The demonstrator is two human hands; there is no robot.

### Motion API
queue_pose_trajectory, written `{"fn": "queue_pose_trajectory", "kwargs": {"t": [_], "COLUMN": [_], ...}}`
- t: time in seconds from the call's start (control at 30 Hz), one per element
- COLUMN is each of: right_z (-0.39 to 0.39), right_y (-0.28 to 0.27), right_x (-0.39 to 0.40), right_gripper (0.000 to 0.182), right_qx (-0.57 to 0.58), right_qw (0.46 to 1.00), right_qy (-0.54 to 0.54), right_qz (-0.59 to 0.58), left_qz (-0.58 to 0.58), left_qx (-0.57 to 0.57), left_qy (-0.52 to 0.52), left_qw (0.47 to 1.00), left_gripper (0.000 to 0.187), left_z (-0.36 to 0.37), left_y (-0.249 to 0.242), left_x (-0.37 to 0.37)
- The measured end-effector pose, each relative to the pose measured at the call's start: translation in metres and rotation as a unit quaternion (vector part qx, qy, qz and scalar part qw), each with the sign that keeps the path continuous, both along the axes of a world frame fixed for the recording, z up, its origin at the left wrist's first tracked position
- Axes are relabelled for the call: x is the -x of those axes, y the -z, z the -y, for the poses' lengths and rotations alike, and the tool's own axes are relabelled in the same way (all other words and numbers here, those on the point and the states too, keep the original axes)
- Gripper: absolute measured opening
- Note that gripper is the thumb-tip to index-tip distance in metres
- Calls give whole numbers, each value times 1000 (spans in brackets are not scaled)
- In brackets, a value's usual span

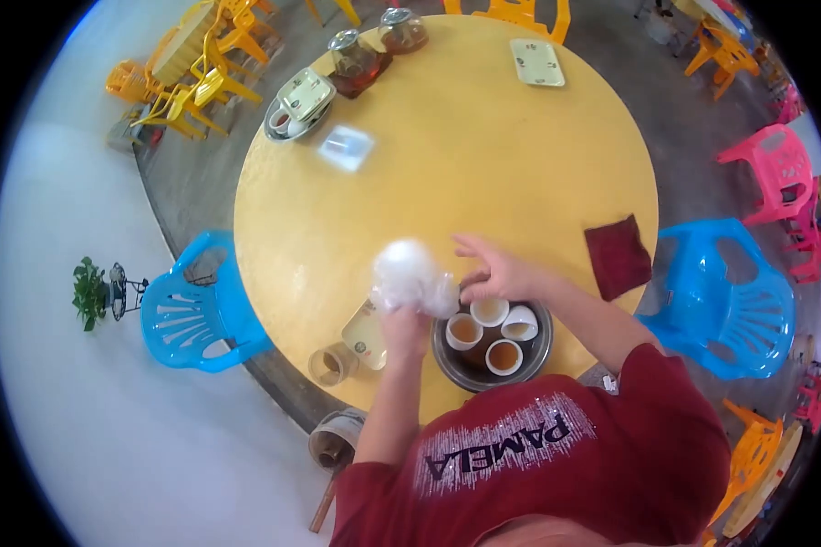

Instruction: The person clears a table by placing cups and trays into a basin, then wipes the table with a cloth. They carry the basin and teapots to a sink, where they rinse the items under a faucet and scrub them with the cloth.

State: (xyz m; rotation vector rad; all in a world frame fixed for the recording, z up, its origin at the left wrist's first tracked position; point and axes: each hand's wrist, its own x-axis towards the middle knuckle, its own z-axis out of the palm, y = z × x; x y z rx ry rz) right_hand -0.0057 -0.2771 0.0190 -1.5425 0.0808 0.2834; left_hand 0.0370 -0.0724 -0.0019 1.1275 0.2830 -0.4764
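Observation:
My left hand (406,326) is closed around a blurred white bundle in clear plastic (403,271), held up over the table. What is inside the plastic I cannot tell. Just right of the bundle, my right hand (494,271) has its fingers spread and nothing in them. Below it stands a round metal basin (447,366) near the table edge. Inside are several white cups, among them a cup of brown tea (504,357) and a tilted cup (520,323). A pale rectangular tray (365,339) lies left of the basin, partly covered by my left arm.
On the round yellow table (447,182) are a glass (329,365), a dark red cloth (618,256), a pale tray (537,63), a white packet (346,148), two teapots and a second basin (287,132). Blue chairs flank the table, one left (192,301), one right (730,301).

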Motion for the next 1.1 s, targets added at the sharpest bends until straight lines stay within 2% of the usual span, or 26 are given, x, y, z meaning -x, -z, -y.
{"fn": "queue_pose_trajectory", "kwargs": {"t": [0.03,0.13,0.2,0.23,0.3,0.33,0.37,0.43,0.47,0.5,0.53,0.6,0.67,0.7,0.77,0.83,0.93,1.03,1.07,1.1], "right_z": [-9,-34,-43,-47,-46,-42,-34,-17,-11,-5,0,-2,-8,-18,-49,-64,-75,-67,-61,-54], "right_y": [-12,5,7,1,2,6,15,26,26,26,25,20,10,-3,-36,-45,-50,-46,-44,-49], "right_x": [5,19,22,19,19,18,17,16,17,21,25,32,37,37,37,42,46,49,49,50], "right_gripper": [86,92,90,78,68,63,59,56,58,58,59,58,55,54,51,50,42,29,25,22], "right_qx": [42,94,99,140,236,284,190,-41,-176,-169,-161,-142,-115,-56,61,98,117,146,160,123], "right_qw": [999,993,990,969,951,938,963,988,976,980,983,990,990,993,988,986,983,983,983,989], "right_qy": [-8,27,55,74,92,102,116,132,127,106,85,20,-69,-83,-111,-78,-36,-4,6,35], "right_qz": [19,64,81,190,177,170,150,75,18,11,4,15,52,67,91,110,138,107,88,70], "left_qz": [-36,7,73,106,131,102,70,74,76,25,-40,11,73,102,272,315,377,388,359,329], "left_qx": [11,30,-87,-144,-129,-79,-33,-17,-10,29,33,2,25,35,-84,-152,-289,-353,-365,-376], "left_qy": [21,16,60,82,142,185,228,209,199,132,81,21,129,182,335,375,369,335,305,275], "left_qw": [999,999,992,980,973,974,970,975,977,991,995,1000,989,977,898,858,799,783,803,822], "left_gripper": [35,33,33,34,35,37,38,39,39,41,48,56,68,74,87,103,93,78,73,68], "left_z": [1,9,13,13,8,3,-1,-28,-43,-56,-65,-81,-81,-81,-75,-66,-60,-64,-66,-69], "left_y": [4,0,-14,-19,-21,-25,-28,-24,-20,-17,-42,-36,-35,-36,-32,-45,-60,-51,-45,-39], "left_x": [-5,-5,6,11,23,23,23,29,30,25,20,9,13,16,10,17,20,22,22,24]}}
